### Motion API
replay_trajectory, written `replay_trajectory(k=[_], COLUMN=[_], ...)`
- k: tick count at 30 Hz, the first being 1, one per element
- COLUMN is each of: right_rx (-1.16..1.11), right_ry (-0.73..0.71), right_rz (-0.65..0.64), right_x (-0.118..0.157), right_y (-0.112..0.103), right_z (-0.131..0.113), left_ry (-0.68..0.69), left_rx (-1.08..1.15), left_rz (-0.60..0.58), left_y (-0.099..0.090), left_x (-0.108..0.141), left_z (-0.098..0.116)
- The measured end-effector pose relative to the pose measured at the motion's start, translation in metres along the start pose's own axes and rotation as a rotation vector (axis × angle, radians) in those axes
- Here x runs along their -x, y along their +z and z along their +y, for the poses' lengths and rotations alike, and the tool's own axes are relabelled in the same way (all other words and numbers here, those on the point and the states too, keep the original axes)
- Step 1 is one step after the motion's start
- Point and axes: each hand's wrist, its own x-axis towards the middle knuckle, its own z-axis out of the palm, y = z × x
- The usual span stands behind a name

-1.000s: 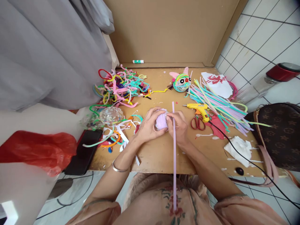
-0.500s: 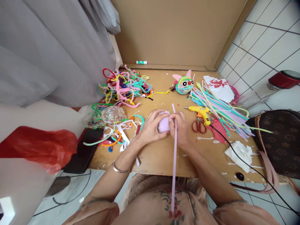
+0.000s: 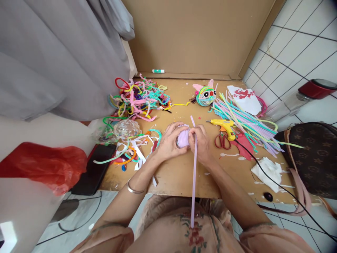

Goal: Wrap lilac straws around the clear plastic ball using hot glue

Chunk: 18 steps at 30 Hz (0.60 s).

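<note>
My left hand is wrapped round a small ball covered in rows of lilac pipe cleaner. Close against the ball's right side, my right hand pinches a lilac pipe cleaner. Its long end hangs down toward my lap, and a short end sticks up above the fingers. Whether this strip joins the ball is hidden by my fingers. Beyond my hands stands a finished-looking animal head with pink ears and googly eyes, wound in coloured strips.
Right of my hands lie a yellow glue gun with a trailing black cord, red scissors and a bundle of straight pipe cleaners. Bent pipe cleaners heap at the left, near a clear ball and a black phone.
The lilac pipe cleaner has shifted slightly, its upper end tilting left and its lower end rising a little. Both hands keep their hold; the view has moved slightly.
</note>
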Motion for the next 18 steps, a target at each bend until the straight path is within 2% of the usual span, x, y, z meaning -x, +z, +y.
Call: replay_trajectory(k=[18], right_rx=[-0.002], right_ry=[-0.032], right_rz=[-0.022], right_x=[0.0013], right_y=[0.0007], right_z=[0.0016], left_ry=[-0.052], left_rx=[0.034], left_rz=[-0.022], left_y=[-0.0045], left_x=[-0.0020], left_z=[-0.0019])
